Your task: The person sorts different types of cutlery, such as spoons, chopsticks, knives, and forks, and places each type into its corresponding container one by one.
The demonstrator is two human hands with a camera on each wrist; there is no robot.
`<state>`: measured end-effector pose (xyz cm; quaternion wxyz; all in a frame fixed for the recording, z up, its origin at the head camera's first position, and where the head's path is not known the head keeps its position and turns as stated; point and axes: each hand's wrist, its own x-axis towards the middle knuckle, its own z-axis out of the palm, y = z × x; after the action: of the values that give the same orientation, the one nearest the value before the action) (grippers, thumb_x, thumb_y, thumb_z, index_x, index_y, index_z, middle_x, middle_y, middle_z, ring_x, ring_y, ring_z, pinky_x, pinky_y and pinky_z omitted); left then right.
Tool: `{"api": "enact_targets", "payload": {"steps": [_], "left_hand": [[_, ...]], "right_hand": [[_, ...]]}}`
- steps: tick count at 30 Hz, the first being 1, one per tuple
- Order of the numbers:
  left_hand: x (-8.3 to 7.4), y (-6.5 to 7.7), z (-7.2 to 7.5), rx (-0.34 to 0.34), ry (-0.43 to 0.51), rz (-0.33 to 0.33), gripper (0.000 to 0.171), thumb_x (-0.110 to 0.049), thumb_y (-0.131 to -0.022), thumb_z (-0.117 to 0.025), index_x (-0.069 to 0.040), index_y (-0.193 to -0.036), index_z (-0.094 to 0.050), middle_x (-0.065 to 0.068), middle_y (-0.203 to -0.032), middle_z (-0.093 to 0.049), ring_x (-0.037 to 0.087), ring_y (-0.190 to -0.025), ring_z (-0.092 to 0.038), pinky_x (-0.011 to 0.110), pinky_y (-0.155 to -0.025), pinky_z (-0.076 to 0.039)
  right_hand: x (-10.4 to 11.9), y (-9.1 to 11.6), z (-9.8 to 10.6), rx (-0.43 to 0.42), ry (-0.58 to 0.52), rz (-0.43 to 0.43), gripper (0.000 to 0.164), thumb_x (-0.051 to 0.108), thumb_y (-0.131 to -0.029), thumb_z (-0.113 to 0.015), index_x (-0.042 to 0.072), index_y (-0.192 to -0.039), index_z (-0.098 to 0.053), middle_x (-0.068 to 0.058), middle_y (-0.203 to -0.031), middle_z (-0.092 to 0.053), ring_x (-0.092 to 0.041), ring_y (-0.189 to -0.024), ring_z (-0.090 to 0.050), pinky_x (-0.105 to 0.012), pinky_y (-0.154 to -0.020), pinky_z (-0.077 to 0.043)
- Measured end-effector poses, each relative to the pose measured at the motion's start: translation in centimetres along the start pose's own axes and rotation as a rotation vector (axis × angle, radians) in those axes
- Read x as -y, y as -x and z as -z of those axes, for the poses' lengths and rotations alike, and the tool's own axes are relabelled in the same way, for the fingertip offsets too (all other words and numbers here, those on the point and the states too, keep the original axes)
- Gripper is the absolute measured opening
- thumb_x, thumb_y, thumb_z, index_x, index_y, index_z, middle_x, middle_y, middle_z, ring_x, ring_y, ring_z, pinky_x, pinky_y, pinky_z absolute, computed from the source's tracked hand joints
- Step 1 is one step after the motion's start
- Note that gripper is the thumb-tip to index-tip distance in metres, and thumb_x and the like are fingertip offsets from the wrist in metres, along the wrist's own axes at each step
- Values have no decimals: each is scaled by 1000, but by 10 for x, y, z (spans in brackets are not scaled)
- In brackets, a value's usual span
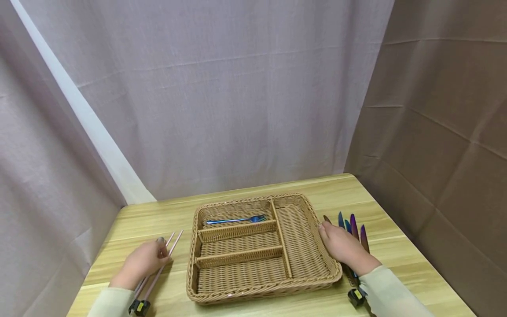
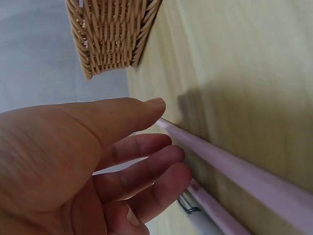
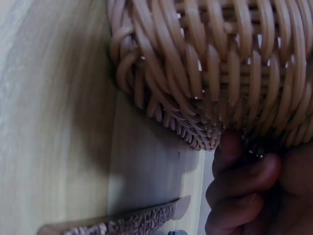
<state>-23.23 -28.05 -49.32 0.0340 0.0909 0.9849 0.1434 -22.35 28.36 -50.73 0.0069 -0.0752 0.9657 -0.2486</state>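
1. Left hand point(image 1: 141, 262) rested on the pink chopsticks point(image 1: 162, 260), left of the basket point(image 1: 313, 210). Fingers point(image 2: 142, 147) loosely bent over the sticks, touching rather than gripping; nothing pinched. Looked like lining up for a pickup, judging by the thumb lying along the near stick.
2. Chopsticks lay flat on the table point(image 1: 237, 196), side by side, tips toward the back, well clear of the basket's left wall.
3. Right hand point(image 1: 341, 245) sat against the basket's right rim, over a fan of iridescent knives point(image 1: 354, 226). Fingers point(image 3: 239, 181) curled against the wicker in the wrist view; cannot tell whether anything was actually gripped. Knife handles hidden under the palm.
4. One textured knife tip point(image 3: 142, 218) seen flat on the table just below the basket corner, apart from the fingers.
5. Basket centered on table, divided: three short slots on the left, one long slot on the right. Blue fork point(image 1: 236, 219) alone in the far left slot, lying across. Other slots empty.
6. Sorted layout probable: one type per slot.
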Motion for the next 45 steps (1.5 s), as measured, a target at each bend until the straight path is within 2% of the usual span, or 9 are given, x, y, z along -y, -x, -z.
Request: {"api": "enact_targets", "payload": {"steps": [5, 12, 17, 22, 28, 33, 41, 45], "left_hand": [[2, 2, -6, -7, -6, 10, 19, -31, -77, -79, -21, -77, -63, -2, -73, -67, 13, -58, -52, 38, -55, -48], [4, 1, -13, -25, -15, 5, 15, -22, -78, -77, -17, -80, -63, -2, -68, -62, 14, -57, -50, 36, -54, -47], [0, 3, -13, -32, -7, -2, 14, -18, -75, -75, -15, -79, -62, -2, -68, -61, 14, -59, -50, 37, -55, -47], [-3, 5, -15, -35, 1, 19, 14, -17, -75, -74, -16, -78, -60, -1, -70, -61, 15, -60, -49, 37, -56, -46], [-2, 5, -18, -42, 16, 43, 17, -17, -74, -74, -17, -73, -57, -1, -67, -56, 16, -58, -47, 35, -53, -44], [-2, 6, -19, -40, 28, 53, 19, -17, -73, -75, -18, -71, -56, -1, -66, -55, 16, -57, -47, 34, -52, -43], [-4, 6, -17, -47, 28, 52, 18, -19, -74, -76, -18, -73, -58, -1, -65, -55, 16, -57, -47, 34, -52, -43], [-4, 6, -16, -49, 13, 47, 17, -20, -75, -76, -18, -76, -59, -2, -66, -56, 16, -58, -47, 35, -53, -44]], "right_hand": [[0, 0, 0, 3, 5, -6, 45, 37, -108, -22, 7, -106, -55, -4, -64, -47, -16, -56, -47, -37, -55, -42], [-2, -1, -2, -7, 14, -5, 42, 35, -108, -23, 8, -101, -54, -4, -63, -46, -16, -54, -47, -36, -54, -42], [-2, -2, -3, -8, 12, -2, 42, 36, -108, -23, 8, -101, -55, -4, -63, -47, -16, -54, -47, -37, -54, -42], [-2, -1, -3, -6, 23, 6, 46, 38, -108, -22, 7, -106, -56, -3, -64, -49, -15, -59, -49, -39, -57, -44], [-2, -1, -2, -10, 26, 5, 41, 35, -108, -24, 9, -101, -55, -3, -63, -47, -16, -57, -48, -39, -57, -44], [-1, 0, -1, -13, 35, 12, 41, 34, -108, -25, 7, -106, -56, -3, -65, -50, -15, -63, -52, -41, -60, -46], [-2, -1, -2, -20, 35, 14, 41, 34, -108, -24, 8, -102, -55, -3, -63, -47, -15, -59, -49, -40, -59, -45], [-2, -1, -2, -22, 43, 17, 44, 35, -108, -23, 6, -106, -56, -3, -64, -48, -16, -63, -52, -41, -60, -46]]}}
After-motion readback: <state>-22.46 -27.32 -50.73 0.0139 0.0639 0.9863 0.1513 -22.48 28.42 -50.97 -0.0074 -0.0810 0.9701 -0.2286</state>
